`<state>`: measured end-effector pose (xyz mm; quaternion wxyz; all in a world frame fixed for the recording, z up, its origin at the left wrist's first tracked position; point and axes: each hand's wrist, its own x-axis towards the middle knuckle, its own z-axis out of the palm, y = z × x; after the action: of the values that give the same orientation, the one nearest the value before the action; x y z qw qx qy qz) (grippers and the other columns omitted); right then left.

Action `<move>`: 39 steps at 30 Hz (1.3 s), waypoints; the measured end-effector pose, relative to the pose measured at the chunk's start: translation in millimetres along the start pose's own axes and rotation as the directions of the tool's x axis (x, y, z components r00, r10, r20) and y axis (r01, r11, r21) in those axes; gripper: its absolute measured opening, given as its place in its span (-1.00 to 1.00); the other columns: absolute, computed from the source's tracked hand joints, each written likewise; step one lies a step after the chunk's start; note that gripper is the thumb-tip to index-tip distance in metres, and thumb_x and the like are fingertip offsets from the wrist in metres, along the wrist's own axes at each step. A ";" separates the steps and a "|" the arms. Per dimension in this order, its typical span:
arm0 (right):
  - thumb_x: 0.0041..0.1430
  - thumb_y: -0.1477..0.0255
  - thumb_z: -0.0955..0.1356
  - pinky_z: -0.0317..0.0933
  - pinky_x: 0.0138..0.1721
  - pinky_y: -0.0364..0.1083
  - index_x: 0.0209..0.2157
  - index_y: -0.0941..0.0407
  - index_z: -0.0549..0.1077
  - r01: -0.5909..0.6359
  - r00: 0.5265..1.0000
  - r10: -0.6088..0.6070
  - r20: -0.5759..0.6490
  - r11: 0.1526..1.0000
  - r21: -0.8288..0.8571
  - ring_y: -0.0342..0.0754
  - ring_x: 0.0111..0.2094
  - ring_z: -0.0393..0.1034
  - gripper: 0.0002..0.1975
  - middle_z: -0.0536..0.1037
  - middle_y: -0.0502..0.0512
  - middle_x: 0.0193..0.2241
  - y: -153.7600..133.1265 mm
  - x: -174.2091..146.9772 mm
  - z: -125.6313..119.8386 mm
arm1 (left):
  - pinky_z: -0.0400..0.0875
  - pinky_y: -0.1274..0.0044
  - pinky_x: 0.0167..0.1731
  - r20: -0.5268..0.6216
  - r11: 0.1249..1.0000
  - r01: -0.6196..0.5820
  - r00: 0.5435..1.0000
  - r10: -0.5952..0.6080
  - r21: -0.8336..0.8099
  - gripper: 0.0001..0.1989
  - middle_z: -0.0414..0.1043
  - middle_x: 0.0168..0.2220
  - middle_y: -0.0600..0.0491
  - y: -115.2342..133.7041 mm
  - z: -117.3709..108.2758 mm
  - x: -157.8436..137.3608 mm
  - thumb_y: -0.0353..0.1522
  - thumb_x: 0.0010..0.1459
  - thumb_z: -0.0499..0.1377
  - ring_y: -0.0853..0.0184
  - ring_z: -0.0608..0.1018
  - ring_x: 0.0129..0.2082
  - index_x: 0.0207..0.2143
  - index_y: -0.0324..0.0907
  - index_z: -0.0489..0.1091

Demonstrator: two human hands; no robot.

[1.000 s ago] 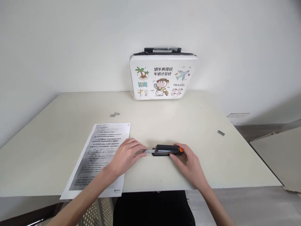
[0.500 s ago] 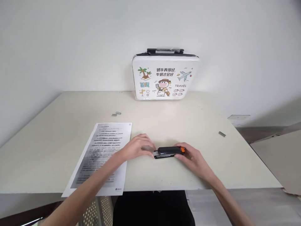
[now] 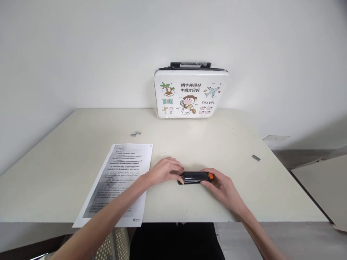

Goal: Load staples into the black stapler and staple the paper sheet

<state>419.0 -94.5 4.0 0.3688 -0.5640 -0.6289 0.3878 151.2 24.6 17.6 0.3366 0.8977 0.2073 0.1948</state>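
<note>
A black stapler (image 3: 195,176) with an orange part at its right end lies on the table in front of me. My right hand (image 3: 224,187) is closed round that right end, thumb on the near side and fingers on the far side. At the stapler's left end, my left hand (image 3: 164,172) has its thumb and fingers pressed against the tip; its fingers partly hide that end. A printed sheet of paper (image 3: 123,173) lies to the left, partly under my left forearm, its lower edge reaching past the table edge.
Two grey staple strips (image 3: 133,135) lie beyond the paper, and another staple strip (image 3: 256,157) lies at the right. A white case (image 3: 176,92) with cartoon prints stands against the wall at the back of the table (image 3: 225,144).
My left hand has moved right against the stapler's left end. The metal piece that stuck out there no longer shows. My right hand keeps its hold, and the view has tilted up slightly.
</note>
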 end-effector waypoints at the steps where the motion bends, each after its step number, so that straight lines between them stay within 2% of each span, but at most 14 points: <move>1: 0.36 0.08 0.38 0.45 -0.10 0.02 0.03 0.02 0.50 0.001 1.000 -0.001 -0.005 1.000 0.003 0.08 -0.13 0.51 -0.63 0.62 0.14 -0.07 -0.1 -0.2 0.5 | 0.43 0.37 -0.05 -0.012 1.000 0.000 1.000 0.000 0.018 -0.67 0.65 -0.16 0.02 0.9 0.0 -1.5 -0.01 0.24 0.31 0.24 0.61 -0.19 -0.21 -0.05 0.63; 6: 0.34 0.08 0.40 0.46 -0.11 0.01 0.02 0.00 0.52 -0.008 0.999 0.008 -0.037 1.000 -0.011 0.07 -0.16 0.53 -0.63 0.64 0.11 -0.08 -1.4 -3.5 1.6 | 0.43 0.36 0.02 -0.040 0.976 0.022 0.999 -0.014 0.215 -0.61 0.58 -0.03 -0.01 -4.8 -23.5 -26.0 -0.05 0.24 0.34 0.17 0.57 -0.02 0.02 -0.03 0.55; 8: 0.33 0.07 0.40 0.46 -0.12 0.02 0.02 0.00 0.53 -0.020 0.999 0.019 -0.042 1.000 -0.018 0.07 -0.17 0.53 -0.63 0.64 0.10 -0.09 -1.1 -4.7 1.7 | 0.41 0.31 0.07 -0.144 0.935 0.115 0.987 -0.069 0.336 -0.64 0.54 0.01 -0.03 -16.3 -44.7 -43.8 -0.07 0.29 0.30 0.15 0.55 0.02 0.04 -0.03 0.53; 10: 0.32 0.06 0.40 0.47 -0.12 0.03 0.02 0.00 0.53 -0.023 0.999 0.023 -0.042 1.000 -0.015 0.07 -0.17 0.53 -0.61 0.64 0.11 -0.08 -0.2 -5.4 2.0 | 0.40 0.27 0.10 -0.339 0.849 0.296 0.929 -0.150 0.438 -0.72 0.51 0.00 -0.05 -31.5 -67.6 -62.5 -0.13 0.40 0.17 0.15 0.54 0.03 0.01 -0.06 0.51; 12: 0.31 0.04 0.40 0.47 -0.10 0.05 0.03 0.00 0.53 -0.023 0.999 0.023 -0.038 1.000 -0.002 0.08 -0.16 0.52 -0.59 0.64 0.12 -0.08 0.5 -5.5 2.4 | 0.37 0.23 0.13 -0.465 0.761 0.429 0.865 -0.190 0.487 -0.71 0.47 0.02 -0.09 -47.1 -87.0 -77.7 -0.16 0.44 0.08 0.11 0.50 0.07 0.01 -0.10 0.48; 14: 0.30 0.02 0.40 0.47 -0.08 0.07 0.02 0.01 0.52 -0.026 0.999 0.027 -0.037 1.000 0.008 0.10 -0.14 0.52 -0.57 0.63 0.13 -0.08 0.7 -5.5 2.9 | 0.33 0.18 0.17 -0.479 0.720 0.466 0.853 -0.209 0.515 -0.70 0.46 0.06 -0.12 -60.0 -99.2 -86.3 -0.17 0.43 0.06 0.07 0.48 0.10 0.03 -0.11 0.44; 16: 0.29 0.00 0.41 0.47 -0.06 0.09 0.01 0.02 0.52 -0.035 0.999 0.035 -0.042 0.999 0.009 0.11 -0.14 0.52 -0.56 0.63 0.14 -0.08 0.7 -5.8 3.2 | 0.28 0.13 0.19 -0.442 0.701 0.462 0.867 -0.229 0.543 -0.70 0.46 0.07 -0.13 -68.5 -102.6 -87.9 -0.16 0.41 0.06 0.04 0.47 0.10 0.02 -0.11 0.41; 19: 0.27 0.00 0.42 0.47 -0.05 0.10 0.01 0.02 0.52 -0.040 0.997 0.040 -0.059 0.999 0.003 0.10 -0.16 0.53 -0.55 0.64 0.14 -0.10 0.9 -6.6 3.4 | 0.26 0.11 0.18 -0.417 0.679 0.460 0.876 -0.242 0.572 -0.70 0.45 -0.01 -0.16 -72.4 -94.5 -81.5 -0.17 0.41 0.02 0.01 0.47 0.06 -0.04 -0.15 0.40; 22: 0.27 0.00 0.42 0.47 -0.06 0.08 0.01 0.02 0.52 -0.028 0.998 0.028 -0.064 1.000 0.007 0.09 -0.16 0.54 -0.55 0.64 0.12 -0.09 0.5 -6.9 3.3 | 0.27 0.12 0.17 -0.455 0.682 0.461 0.866 -0.208 0.567 -0.70 0.38 -0.02 -0.18 -67.4 -78.0 -71.8 -0.17 0.42 0.02 0.02 0.43 0.05 -0.05 -0.18 0.38; 25: 0.28 0.02 0.42 0.47 -0.05 0.07 0.00 0.01 0.53 -0.021 0.998 0.022 -0.063 1.000 0.015 0.08 -0.15 0.54 -0.57 0.64 0.11 -0.06 -1.0 -6.6 3.0 | 0.32 0.15 0.13 -0.456 0.745 0.426 0.871 -0.183 0.514 -0.70 0.36 -0.03 -0.16 -56.0 -59.6 -62.4 -0.16 0.41 0.04 0.04 0.43 0.02 -0.04 -0.20 0.34; 28: 0.29 0.03 0.42 0.46 -0.03 0.07 -0.01 0.01 0.53 -0.005 0.998 0.006 -0.068 1.000 0.020 0.08 -0.13 0.54 -0.59 0.64 0.12 -0.06 -1.6 -6.5 3.0 | 0.36 0.17 0.10 -0.388 0.819 0.370 0.900 -0.200 0.437 -0.72 0.40 -0.08 -0.10 -39.7 -40.9 -54.3 -0.17 0.43 0.03 0.09 0.46 -0.03 -0.05 -0.19 0.32; 31: 0.29 0.02 0.42 0.45 0.00 0.09 -0.02 0.03 0.53 0.032 0.996 -0.031 -0.087 0.999 0.009 0.10 -0.11 0.54 -0.59 0.64 0.14 -0.05 -0.2 -7.0 3.8 | 0.37 0.19 0.11 -0.337 0.873 0.303 0.926 -0.173 0.382 -0.73 0.43 -0.04 -0.10 -21.7 -22.0 -47.9 -0.18 0.42 0.08 0.09 0.47 0.02 0.01 -0.17 0.31; 35: 0.29 0.02 0.42 0.44 0.01 0.11 -0.03 0.03 0.54 0.045 0.989 -0.050 -0.142 0.998 -0.040 0.11 -0.10 0.54 -0.59 0.64 0.15 -0.06 3.4 -7.8 5.3 | 0.41 0.21 0.08 -0.320 0.899 0.264 0.936 -0.151 0.350 -0.74 0.44 0.00 -0.07 -4.0 -1.4 -42.1 -0.20 0.40 0.14 0.09 0.49 0.04 0.03 -0.12 0.33; 39: 0.27 0.00 0.43 0.44 -0.04 0.10 -0.02 0.04 0.53 0.007 0.975 -0.027 -0.219 0.996 -0.091 0.12 -0.11 0.53 -0.55 0.64 0.16 -0.07 9.6 -6.8 6.8 | 0.39 0.19 0.10 -0.339 0.901 0.279 0.927 -0.162 0.332 -0.77 0.44 -0.01 -0.05 -0.1 7.3 -41.1 -0.26 0.38 0.17 0.09 0.49 0.02 0.03 -0.11 0.33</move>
<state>417.5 -101.1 -7.7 0.4138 -0.6138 -0.6059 0.2913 120.3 0.2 3.8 0.1433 0.8749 0.3910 0.2471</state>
